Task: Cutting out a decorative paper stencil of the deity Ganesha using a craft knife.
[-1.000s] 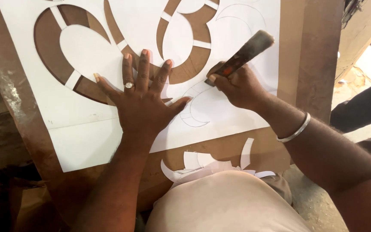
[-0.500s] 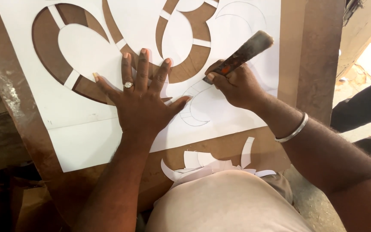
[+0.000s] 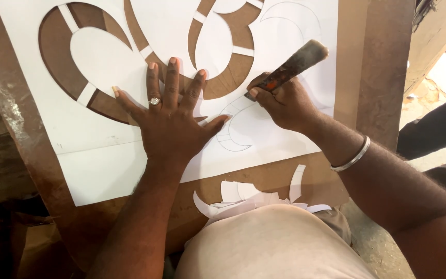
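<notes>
A large white paper sheet [image 3: 104,155] with curved cut-out shapes lies on a brown board [image 3: 367,62]. My left hand [image 3: 174,116], wearing a ring, presses flat on the sheet with fingers spread. My right hand [image 3: 285,101] grips a cutting tool with a worn wooden handle [image 3: 298,62], its tip down on a pencilled crescent outline [image 3: 233,139] just right of my left thumb. A metal bangle [image 3: 352,155] circles my right wrist.
Curved white paper offcuts [image 3: 243,199] lie on the board's near edge against my body. A person's dark-clothed leg [image 3: 434,129] stands at the right on the dusty floor. A worn wooden surface [image 3: 6,119] runs along the left.
My right hand has shifted the tool slightly along the crescent line. My left hand stays pressed in the same spot.
</notes>
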